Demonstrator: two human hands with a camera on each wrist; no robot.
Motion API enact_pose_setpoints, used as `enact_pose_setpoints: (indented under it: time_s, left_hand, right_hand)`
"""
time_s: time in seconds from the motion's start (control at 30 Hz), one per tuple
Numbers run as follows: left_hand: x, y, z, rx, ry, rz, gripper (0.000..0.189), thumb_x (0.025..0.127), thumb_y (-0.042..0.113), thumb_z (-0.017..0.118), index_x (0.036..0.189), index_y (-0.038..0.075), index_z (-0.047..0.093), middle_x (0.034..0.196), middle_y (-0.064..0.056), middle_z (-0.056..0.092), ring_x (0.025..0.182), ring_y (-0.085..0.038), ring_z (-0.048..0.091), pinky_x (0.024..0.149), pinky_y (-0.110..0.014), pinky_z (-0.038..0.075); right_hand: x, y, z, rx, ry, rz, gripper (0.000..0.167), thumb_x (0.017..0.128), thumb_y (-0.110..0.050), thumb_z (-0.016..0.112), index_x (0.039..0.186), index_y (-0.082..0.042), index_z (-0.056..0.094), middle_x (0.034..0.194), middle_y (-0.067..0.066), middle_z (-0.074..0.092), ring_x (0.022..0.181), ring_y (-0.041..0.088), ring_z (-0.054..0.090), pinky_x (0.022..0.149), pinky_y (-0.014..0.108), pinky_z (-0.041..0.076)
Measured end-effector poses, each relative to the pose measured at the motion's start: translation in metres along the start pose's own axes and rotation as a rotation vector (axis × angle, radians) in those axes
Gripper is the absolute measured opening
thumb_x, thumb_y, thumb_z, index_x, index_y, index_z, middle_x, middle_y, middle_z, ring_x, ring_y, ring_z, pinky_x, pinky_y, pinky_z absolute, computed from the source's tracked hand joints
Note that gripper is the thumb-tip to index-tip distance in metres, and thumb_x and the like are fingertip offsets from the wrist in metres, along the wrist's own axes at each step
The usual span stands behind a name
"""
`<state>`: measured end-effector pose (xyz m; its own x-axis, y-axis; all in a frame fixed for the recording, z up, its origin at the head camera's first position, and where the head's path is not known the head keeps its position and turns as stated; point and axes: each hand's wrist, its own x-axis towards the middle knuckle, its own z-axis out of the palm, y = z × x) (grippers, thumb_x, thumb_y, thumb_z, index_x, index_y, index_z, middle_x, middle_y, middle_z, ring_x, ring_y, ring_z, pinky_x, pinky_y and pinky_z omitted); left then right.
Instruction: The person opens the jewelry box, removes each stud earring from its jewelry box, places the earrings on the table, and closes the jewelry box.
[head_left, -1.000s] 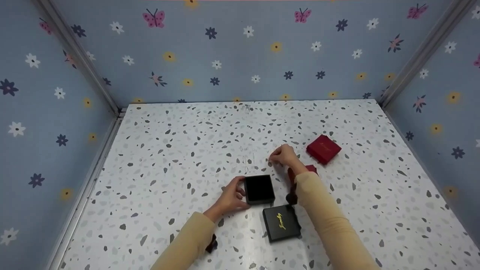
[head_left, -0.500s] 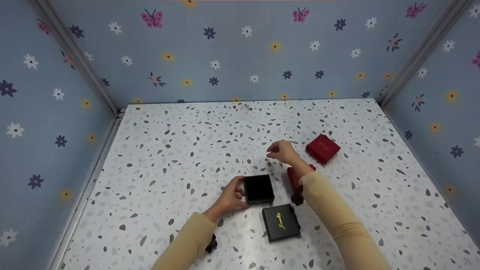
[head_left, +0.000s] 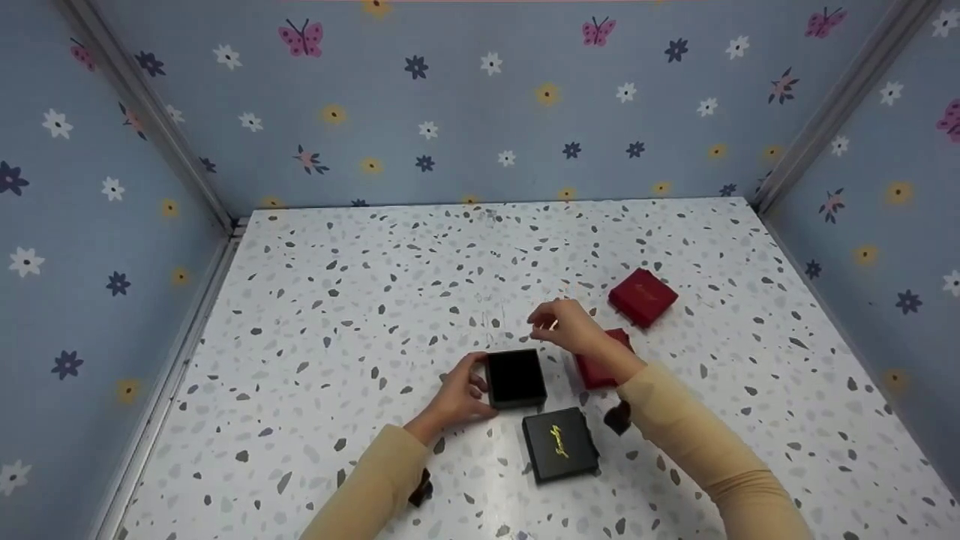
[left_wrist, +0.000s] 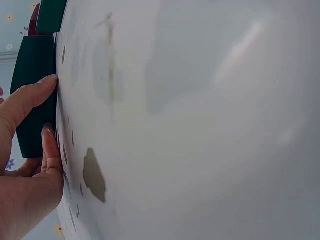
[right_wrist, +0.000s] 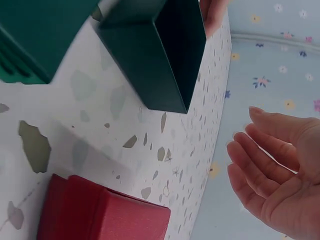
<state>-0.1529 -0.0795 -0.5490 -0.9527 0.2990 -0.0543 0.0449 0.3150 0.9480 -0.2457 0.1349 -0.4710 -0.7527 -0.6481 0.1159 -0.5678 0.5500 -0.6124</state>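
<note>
An open dark green jewelry box base point(head_left: 516, 379), nearly black in the head view, stands on the table with its dark inside facing up. My left hand point(head_left: 456, 394) grips its left side, thumb and fingers against the wall point(left_wrist: 35, 95). Close to its near right corner lies the matching lid point(head_left: 559, 444) with gold script. My right hand point(head_left: 566, 326) hovers beyond the box's far right corner. Its fingers point(right_wrist: 255, 160) are loosely bent, and I see nothing between them. Beneath the right wrist lies a red box point(head_left: 600, 364), partly covered in the head view.
Another red box point(head_left: 643, 298) with faint gold lettering sits farther back on the right. Faint thin marks point(head_left: 489, 319) show on the speckled white table point(head_left: 360, 262); their nature is unclear. Flowered blue panels point(head_left: 465, 97) rise at the back and sides.
My right hand rose slightly away from me, then came back toward the box base, its wrist shifting right and uncovering more of the nearer red box. The left hand kept its grip.
</note>
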Motion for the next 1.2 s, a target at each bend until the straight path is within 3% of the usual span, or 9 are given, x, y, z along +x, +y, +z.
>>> enact_pose_setpoints:
  time_s: [0.23,0.53,0.73,1.2]
  left_hand:
    - [0.001,-0.006,0.000,0.020,0.003,0.003,0.085,0.058,-0.003,0.078,0.130,0.006,0.035,0.086,-0.009,0.055,0.072,-0.019,0.052,0.063,-0.029,0.046]
    - [0.001,-0.006,0.000,0.019,0.012,0.016,0.084,0.057,-0.004,0.079,0.128,0.006,0.035,0.085,-0.012,0.055,0.072,-0.020,0.053,0.063,-0.027,0.047]
    - [0.000,-0.005,0.000,0.018,0.009,0.011,0.083,0.057,-0.006,0.078,0.127,0.005,0.035,0.085,-0.013,0.055,0.071,-0.020,0.052,0.062,-0.026,0.045]
    - [0.000,-0.004,0.000,0.014,0.008,0.003,0.083,0.057,-0.006,0.077,0.128,0.005,0.035,0.086,-0.012,0.055,0.073,-0.020,0.052,0.064,-0.028,0.046]
  right_hand:
    - [-0.017,-0.011,0.007,-0.026,-0.017,-0.091,0.018,0.077,-0.010,0.067,0.092,0.000,0.064,0.088,0.012,0.064,0.076,0.024,0.060,0.066,0.033,0.048]
    - [-0.042,-0.020,0.019,0.005,-0.058,-0.168,0.022,0.080,-0.013,0.066,0.097,0.001,0.063,0.091,0.011,0.062,0.082,0.022,0.058,0.070,0.035,0.048]
    - [-0.059,-0.022,0.029,0.061,-0.088,-0.194,0.024,0.081,-0.017,0.065,0.098,0.000,0.063,0.092,0.009,0.063,0.083,0.021,0.059,0.070,0.039,0.048]
    - [-0.092,-0.018,0.051,0.139,-0.116,-0.242,0.026,0.084,-0.019,0.062,0.103,-0.002,0.061,0.097,0.008,0.062,0.086,0.021,0.058,0.073,0.035,0.048]
